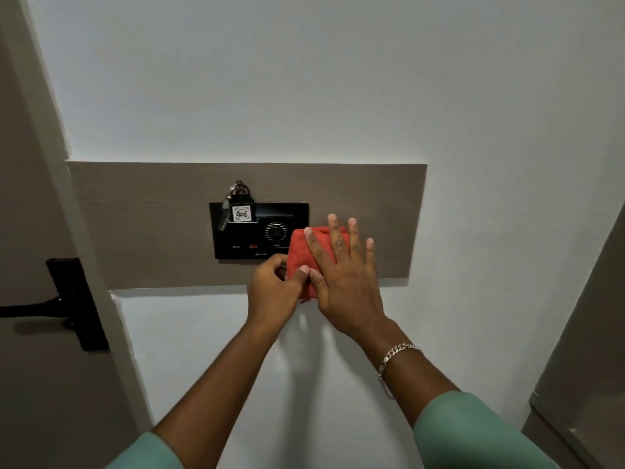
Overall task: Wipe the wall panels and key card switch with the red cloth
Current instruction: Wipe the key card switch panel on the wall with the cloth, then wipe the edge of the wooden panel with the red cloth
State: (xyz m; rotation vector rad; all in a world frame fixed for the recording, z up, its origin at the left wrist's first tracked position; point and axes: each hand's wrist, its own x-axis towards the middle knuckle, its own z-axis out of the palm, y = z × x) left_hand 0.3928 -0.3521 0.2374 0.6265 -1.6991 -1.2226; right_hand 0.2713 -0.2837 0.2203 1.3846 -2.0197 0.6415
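I see right hand (341, 279) flat, fingers spread, pressing folded red cloth (299, 252) on brown panel (142, 231); left hand (270, 289) pinching cloth's lower edge

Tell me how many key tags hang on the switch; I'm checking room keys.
1. A white square key tag marked 406 hangs at the upper left of the black key card switch. Others could hide behind it.

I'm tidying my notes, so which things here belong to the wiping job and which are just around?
Job: red cloth, brown wall panel, black key card switch, both hands, left, right.
Just around: key tag, door handle, bracelet.
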